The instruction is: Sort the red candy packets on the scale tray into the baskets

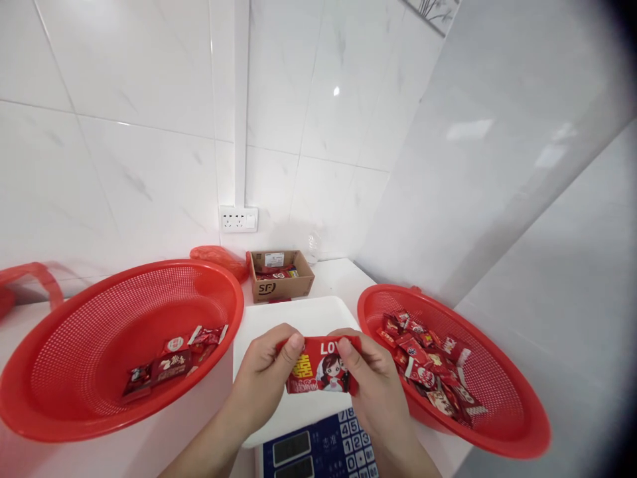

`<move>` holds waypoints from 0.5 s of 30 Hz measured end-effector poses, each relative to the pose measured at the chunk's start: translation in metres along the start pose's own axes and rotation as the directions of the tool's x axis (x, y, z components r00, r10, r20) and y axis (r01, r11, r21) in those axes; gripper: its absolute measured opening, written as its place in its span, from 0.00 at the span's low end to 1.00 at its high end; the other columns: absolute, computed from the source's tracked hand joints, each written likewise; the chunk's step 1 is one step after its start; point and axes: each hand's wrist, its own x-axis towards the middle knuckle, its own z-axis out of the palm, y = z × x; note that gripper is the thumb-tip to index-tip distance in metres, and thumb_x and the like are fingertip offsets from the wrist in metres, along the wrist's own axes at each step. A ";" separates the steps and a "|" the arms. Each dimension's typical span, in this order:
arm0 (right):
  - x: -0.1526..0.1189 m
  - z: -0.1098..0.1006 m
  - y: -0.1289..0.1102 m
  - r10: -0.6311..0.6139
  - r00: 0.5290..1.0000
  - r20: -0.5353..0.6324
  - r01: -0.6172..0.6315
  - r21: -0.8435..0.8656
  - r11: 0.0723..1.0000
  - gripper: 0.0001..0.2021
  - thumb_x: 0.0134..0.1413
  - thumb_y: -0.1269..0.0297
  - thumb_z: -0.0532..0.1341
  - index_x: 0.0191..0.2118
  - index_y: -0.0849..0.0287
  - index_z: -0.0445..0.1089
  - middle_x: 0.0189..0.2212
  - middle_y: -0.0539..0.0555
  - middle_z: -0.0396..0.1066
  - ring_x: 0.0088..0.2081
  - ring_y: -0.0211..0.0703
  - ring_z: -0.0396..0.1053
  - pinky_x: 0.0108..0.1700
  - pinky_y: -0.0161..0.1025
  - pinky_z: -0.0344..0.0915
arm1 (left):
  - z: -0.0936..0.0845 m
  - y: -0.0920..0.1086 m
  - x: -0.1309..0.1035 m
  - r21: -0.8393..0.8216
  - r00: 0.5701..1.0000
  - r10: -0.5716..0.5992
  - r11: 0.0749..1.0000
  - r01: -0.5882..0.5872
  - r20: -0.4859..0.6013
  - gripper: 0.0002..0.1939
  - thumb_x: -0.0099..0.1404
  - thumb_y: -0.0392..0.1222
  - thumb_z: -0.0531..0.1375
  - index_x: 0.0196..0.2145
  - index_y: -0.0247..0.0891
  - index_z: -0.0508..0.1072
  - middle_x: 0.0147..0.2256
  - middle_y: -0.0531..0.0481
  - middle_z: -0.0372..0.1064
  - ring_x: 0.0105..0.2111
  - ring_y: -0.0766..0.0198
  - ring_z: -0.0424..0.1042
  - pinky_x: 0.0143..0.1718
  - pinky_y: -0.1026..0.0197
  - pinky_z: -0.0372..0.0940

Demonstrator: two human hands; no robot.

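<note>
Both hands hold one red candy packet (pixel 318 365) up in front of me, its printed face with "LOVE"-like lettering and a cartoon bride turned my way. My left hand (pixel 269 372) pinches the packet's left end, thumb on the front. On the right end, my right hand (pixel 375 378) grips it the same way, its thumb covering part of the lettering. Below the packet is the white pan of a digital scale (pixel 313 312), with a blue keypad panel (pixel 323 445) at its near side, partly behind my right wrist.
A red colander (pixel 209 279) on the left holds several wrapped sweets (pixel 172 365). Another red colander (pixel 517 425) on the right holds a larger heap of sweets (pixel 432 365). Behind the scale stand a cardboard box (pixel 283 289) with packets and a red plastic bag (pixel 219 259), near the tiled wall.
</note>
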 end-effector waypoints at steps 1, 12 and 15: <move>0.001 0.002 0.000 0.027 1.000 0.001 -0.027 0.077 0.997 0.10 0.53 0.54 0.67 0.30 0.56 0.76 0.23 0.48 0.73 0.25 0.37 0.67 0.29 0.34 0.64 | -0.001 -0.001 0.000 -0.030 0.999 -0.034 0.999 0.034 0.001 0.24 0.65 0.61 0.54 0.24 0.37 0.65 0.23 0.55 0.59 0.25 0.66 0.59 0.27 0.65 0.56; 0.010 0.008 -0.009 0.026 0.975 -0.220 0.004 0.132 0.991 0.17 0.44 0.47 0.70 0.29 0.55 0.71 0.27 0.53 0.79 0.26 0.47 0.75 0.29 0.42 0.71 | -0.002 0.009 0.003 -0.141 0.949 0.029 0.990 0.017 0.314 0.18 0.62 0.54 0.63 0.42 0.39 0.77 0.38 0.46 0.76 0.37 0.57 0.71 0.42 0.57 0.66; 0.008 0.005 -0.006 0.020 0.986 -0.167 -0.009 0.069 0.998 0.19 0.48 0.44 0.66 0.33 0.55 0.70 0.30 0.55 0.79 0.28 0.47 0.75 0.29 0.42 0.70 | 0.000 0.009 0.002 -0.134 0.960 0.000 0.990 0.040 0.281 0.16 0.63 0.52 0.62 0.42 0.39 0.78 0.38 0.46 0.76 0.39 0.56 0.72 0.42 0.57 0.65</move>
